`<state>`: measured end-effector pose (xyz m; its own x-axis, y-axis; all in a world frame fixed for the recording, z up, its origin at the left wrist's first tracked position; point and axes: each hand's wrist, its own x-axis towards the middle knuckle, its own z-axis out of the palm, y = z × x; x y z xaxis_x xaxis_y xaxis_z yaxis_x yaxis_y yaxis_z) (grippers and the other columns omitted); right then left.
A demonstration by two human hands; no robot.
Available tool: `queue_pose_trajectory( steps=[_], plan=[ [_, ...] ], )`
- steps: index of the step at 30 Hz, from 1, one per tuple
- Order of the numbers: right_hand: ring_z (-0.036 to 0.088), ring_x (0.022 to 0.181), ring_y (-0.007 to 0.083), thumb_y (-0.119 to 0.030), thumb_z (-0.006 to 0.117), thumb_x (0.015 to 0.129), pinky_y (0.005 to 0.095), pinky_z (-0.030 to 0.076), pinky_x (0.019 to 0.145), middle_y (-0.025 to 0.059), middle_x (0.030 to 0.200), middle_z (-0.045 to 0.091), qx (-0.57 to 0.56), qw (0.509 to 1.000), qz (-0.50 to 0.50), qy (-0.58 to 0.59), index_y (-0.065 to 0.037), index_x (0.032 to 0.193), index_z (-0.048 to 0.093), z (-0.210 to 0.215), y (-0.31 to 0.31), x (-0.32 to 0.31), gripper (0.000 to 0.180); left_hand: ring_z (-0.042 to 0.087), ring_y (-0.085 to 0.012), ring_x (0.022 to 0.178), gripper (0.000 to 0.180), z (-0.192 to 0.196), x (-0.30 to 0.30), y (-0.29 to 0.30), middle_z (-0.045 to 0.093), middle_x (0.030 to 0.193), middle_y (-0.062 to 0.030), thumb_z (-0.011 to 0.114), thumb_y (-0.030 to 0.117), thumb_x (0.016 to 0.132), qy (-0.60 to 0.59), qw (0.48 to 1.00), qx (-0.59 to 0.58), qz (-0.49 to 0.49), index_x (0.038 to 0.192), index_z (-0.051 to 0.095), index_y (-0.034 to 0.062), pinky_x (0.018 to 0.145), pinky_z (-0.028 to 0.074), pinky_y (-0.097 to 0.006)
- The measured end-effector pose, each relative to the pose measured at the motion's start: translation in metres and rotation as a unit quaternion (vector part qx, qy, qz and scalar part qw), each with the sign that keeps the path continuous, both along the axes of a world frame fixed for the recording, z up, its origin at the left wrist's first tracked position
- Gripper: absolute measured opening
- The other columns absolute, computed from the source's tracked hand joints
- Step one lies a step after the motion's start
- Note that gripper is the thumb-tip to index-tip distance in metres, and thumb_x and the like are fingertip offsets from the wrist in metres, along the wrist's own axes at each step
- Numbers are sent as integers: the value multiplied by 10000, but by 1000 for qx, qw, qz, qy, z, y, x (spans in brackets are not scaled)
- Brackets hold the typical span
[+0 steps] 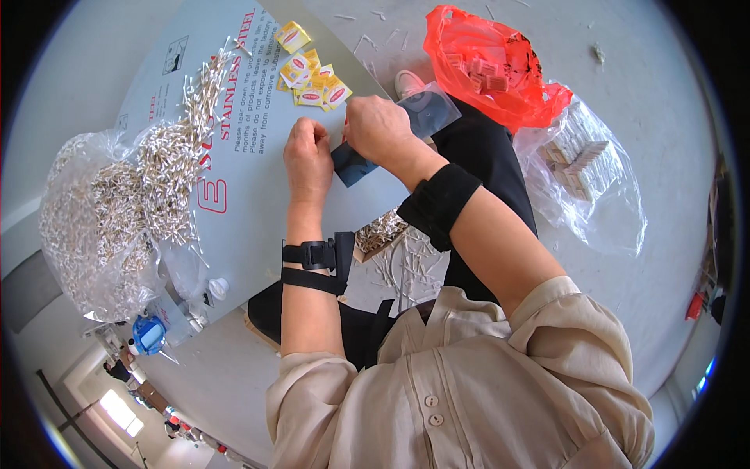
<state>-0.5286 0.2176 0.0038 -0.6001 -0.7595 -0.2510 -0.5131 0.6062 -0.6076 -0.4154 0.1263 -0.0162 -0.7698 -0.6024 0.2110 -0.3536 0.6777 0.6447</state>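
Note:
My left hand (308, 160) is above the table's near edge, its fingers curled in a pinch. Close beside it, my right hand (379, 129) is closed with the knuckles up; a small red bit shows by its fingertips. What either hand grips is hidden behind the fingers. Under my right hand and wrist lies a see-through plastic sheet or sleeve (432, 114), bluish and dark where my trousers show through. Just beyond the hands, several small yellow and white packets (312, 80) lie in a loose pile on the table.
A heap of cotton swabs (160, 180) spills from a large plastic bag (66, 227) at left. A box of swabs (383, 231) is below the table edge. At right are a red bag (484, 55) and a see-through bag of small boxes (582, 152).

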Motion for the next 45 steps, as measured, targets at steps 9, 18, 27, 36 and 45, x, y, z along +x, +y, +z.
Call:
queue_pose_trajectory(
  steps=[9, 18, 27, 36, 45],
  plan=[
    [659, 805, 336, -94, 566, 728, 396, 531, 684, 186, 830, 666, -9, 1000, -16, 1, -33, 822, 669, 1, -4, -2, 152, 547, -115, 552, 105, 3, 2, 0, 586, 620, -55, 625, -39, 713, 13, 998, 57, 10, 697, 535, 13, 554, 455, -256],
    [645, 720, 345, -120, 591, 742, 414, 517, 652, 189, 696, 636, -31, 998, 5, -61, 41, 755, 598, -8, 15, -1, 162, 606, -255, 589, 227, 16, -15, -2, 615, 684, -113, 640, -18, 671, -62, 987, 136, 53, 877, 550, 17, 585, 473, -351],
    [577, 820, 383, -13, 639, 708, 422, 480, 706, 200, 870, 552, -189, 979, 51, 58, 27, 881, 489, -15, 43, 31, 233, 604, -301, 686, 179, 7, -21, 0, 624, 757, -130, 677, 99, 693, -134, 990, 20, 40, 853, 630, 33, 647, 480, -394],
    [589, 795, 347, 34, 552, 642, 388, 492, 699, 200, 863, 556, -197, 974, 58, 93, 42, 854, 519, -16, 44, 32, 214, 625, -301, 663, 63, 11, -35, 0, 640, 690, -116, 654, 105, 685, -142, 981, 37, 130, 714, 660, 49, 644, 492, -398],
    [587, 803, 336, 40, 555, 651, 383, 492, 705, 197, 871, 550, -196, 974, 53, 97, 52, 869, 527, -13, 44, 34, 220, 636, -280, 652, 84, 18, -45, -33, 648, 674, -142, 696, 88, 630, -247, 957, 132, 82, 661, 644, 30, 634, 497, -364]
  ],
)
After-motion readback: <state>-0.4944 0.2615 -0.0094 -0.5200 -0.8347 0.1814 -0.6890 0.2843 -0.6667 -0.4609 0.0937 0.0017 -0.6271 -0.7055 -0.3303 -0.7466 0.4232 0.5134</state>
